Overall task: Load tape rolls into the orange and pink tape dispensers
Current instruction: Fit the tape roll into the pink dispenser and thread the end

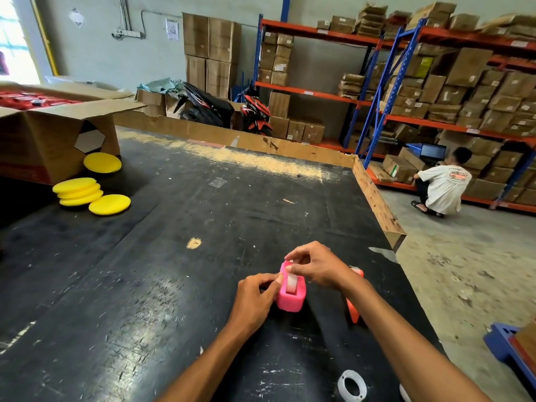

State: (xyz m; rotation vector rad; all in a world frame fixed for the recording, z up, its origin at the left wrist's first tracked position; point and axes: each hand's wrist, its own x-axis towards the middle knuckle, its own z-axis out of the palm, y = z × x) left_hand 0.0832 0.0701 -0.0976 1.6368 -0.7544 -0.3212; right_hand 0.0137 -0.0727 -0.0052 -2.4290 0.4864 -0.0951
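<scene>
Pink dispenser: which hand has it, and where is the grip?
Left hand steadies the pink dispenser by its left side. Right hand pinches at the tape roll near its top front.

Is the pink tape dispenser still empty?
No, a whitish tape roll already sits in the pink tape dispenser, with the left hand and right hand working on it.

Black table (162, 285): dispensers, tape roll, yellow pads.

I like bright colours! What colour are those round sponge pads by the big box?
Bright yellow round foam pads, clearest in the head view.
</scene>
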